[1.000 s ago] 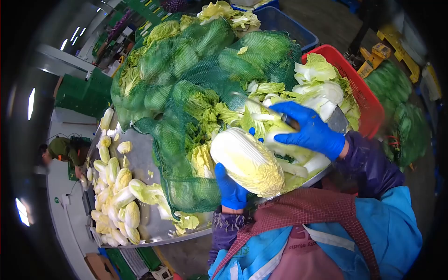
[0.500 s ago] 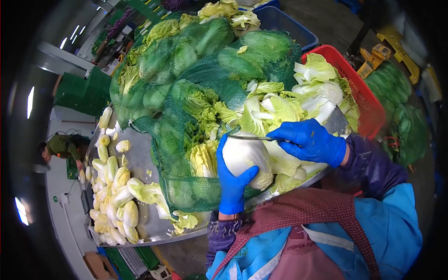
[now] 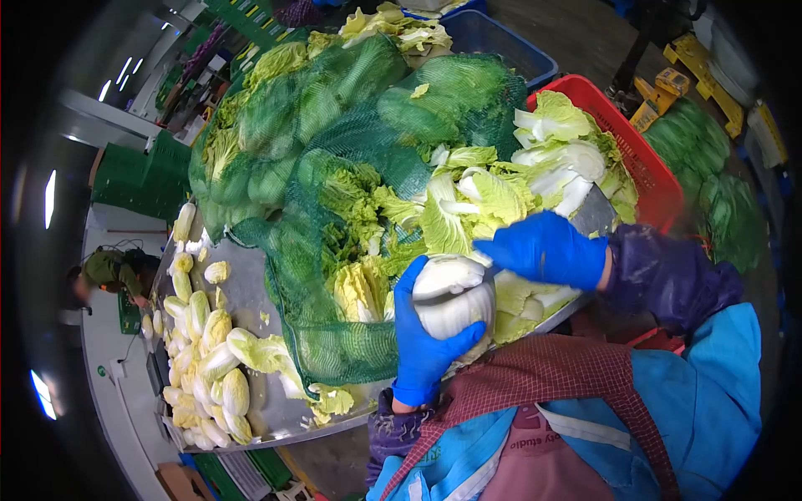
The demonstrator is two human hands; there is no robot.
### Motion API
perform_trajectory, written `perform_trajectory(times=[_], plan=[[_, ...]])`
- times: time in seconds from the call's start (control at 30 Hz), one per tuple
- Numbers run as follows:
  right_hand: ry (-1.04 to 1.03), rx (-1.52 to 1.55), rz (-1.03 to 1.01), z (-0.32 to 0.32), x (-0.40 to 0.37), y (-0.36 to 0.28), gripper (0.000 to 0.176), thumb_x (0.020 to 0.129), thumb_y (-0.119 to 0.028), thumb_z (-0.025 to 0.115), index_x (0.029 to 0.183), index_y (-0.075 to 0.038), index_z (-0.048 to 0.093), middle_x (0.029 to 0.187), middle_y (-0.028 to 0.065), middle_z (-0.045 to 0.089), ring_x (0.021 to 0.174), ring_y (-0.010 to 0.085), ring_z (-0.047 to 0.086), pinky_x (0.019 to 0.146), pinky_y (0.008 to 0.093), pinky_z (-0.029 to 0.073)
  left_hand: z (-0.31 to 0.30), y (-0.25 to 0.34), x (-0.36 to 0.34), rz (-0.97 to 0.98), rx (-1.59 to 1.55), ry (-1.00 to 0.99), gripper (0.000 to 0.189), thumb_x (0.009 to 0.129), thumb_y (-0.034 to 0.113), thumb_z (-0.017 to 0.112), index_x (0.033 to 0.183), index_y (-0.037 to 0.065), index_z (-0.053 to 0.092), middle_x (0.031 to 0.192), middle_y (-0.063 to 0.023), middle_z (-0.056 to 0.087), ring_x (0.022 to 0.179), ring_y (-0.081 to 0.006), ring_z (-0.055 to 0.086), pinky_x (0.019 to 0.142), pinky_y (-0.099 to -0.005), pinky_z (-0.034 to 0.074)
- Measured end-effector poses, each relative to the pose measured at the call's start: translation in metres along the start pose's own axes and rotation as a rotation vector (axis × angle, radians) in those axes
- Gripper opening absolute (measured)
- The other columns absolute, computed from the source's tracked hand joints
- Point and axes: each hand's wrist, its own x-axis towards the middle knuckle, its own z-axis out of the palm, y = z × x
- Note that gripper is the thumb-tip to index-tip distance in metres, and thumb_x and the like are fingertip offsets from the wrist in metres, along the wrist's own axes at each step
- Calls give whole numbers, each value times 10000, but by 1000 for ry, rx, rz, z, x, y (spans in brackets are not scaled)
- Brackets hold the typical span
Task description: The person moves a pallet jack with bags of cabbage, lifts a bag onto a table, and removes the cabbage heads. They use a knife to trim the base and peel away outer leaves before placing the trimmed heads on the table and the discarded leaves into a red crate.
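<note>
My left hand (image 3: pixel 422 334), in a blue glove, is wrapped round the side and lower part of a napa cabbage (image 3: pixel 458 316), thumb across the front. The cabbage's white base end faces up and has a dark cut across it, with a slab partly split away at the top. My right hand (image 3: pixel 543 250), also gloved in blue and a little blurred, is closed round a knife (image 3: pixel 490 272). Little of the blade shows, at the cabbage's right edge beside the cut. Loose pale green leaves (image 3: pixel 535 305) lie just beyond the cabbage.
Green mesh bags (image 3: pixel 334 125) of cabbages fill the table's middle. Small trimmed cabbages (image 3: pixel 209 351) are heaped on the metal tabletop (image 3: pixel 267 388) at left. A red crate (image 3: pixel 647 167) stands at right, a blue bin (image 3: pixel 501 46) behind. Another person (image 3: pixel 113 271) is at far left.
The knife has gone from lying across the cabbage's top to the right edge of an opened cut. My right hand has moved slightly left and down; the cabbage is tipped more.
</note>
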Motion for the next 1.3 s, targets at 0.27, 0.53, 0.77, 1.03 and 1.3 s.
perform_trajectory(times=[0.27,0.53,0.77,1.03,1.3], plan=[[-33,606,453,-25,15,-5,343,762,-308,644,1046,-128,575,797,89,616,662,176,616,599,290,486,-3,0,6,-11,-40,109,960,532,272,806,1291,9,282,1243,-142,379,1139,-261,395,975,-363,315],[-123,1081,572,2,15,-24,724,682,-373,731,1235,-34,411,1045,101,553,912,143,546,800,285,447,16,3,10,-246,-684,188,906,649,294,742,1340,27,219,1303,-127,348,1194,-258,361,998,-368,304],[-37,1803,694,-5,13,-20,664,711,-413,704,1185,-17,462,1019,27,557,914,111,528,796,252,430,2,-14,-20,-613,-990,138,746,765,388,634,1334,56,283,1298,-114,402,1183,-244,411,976,-384,362],[-73,1060,623,-19,21,-35,720,665,-217,750,1265,-39,395,1030,78,545,852,154,536,770,270,452,11,-30,-5,-473,-958,167,822,690,305,689,1326,44,239,1253,-151,407,1129,-302,446,941,-421,394],[-84,971,600,0,27,-38,761,641,-72,596,1334,-109,286,1058,117,519,882,209,536,784,310,438,13,-28,9,-80,-366,159,938,602,296,769,1320,25,229,1281,-141,343,1184,-251,355,986,-379,303]])
